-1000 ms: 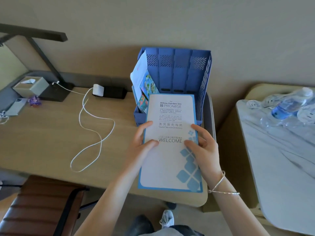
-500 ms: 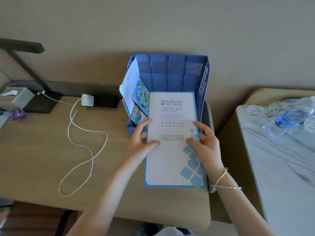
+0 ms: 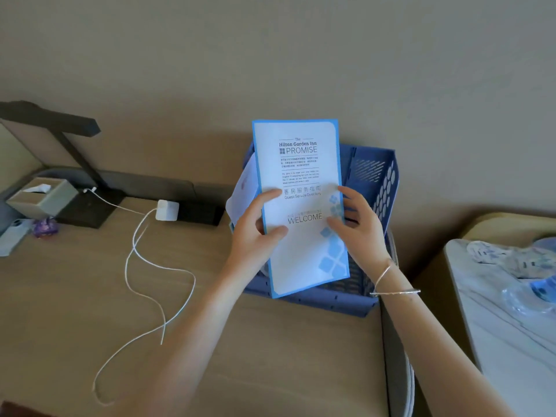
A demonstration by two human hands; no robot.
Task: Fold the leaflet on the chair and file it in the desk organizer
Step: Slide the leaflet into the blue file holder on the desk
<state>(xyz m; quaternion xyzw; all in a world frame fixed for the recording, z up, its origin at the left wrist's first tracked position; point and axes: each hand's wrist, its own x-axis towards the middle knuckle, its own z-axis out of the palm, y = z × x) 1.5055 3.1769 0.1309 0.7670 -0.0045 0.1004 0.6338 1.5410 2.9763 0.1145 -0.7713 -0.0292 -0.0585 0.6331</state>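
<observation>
Both hands, left hand (image 3: 255, 233) and right hand (image 3: 359, 227), are pinching the folded leaflet (image 3: 301, 206) upright over the blue organizer (image 3: 373, 188); filing is remaining.

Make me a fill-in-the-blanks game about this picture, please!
1. Both hands, the left hand and the right hand, hold the ____.
2. The desk organizer behind the leaflet is coloured ____.
3. The biggest word low on the leaflet reads ____.
4. The white cable lies on the ____.

Missing words: leaflet; blue; WELCOME; desk
</observation>
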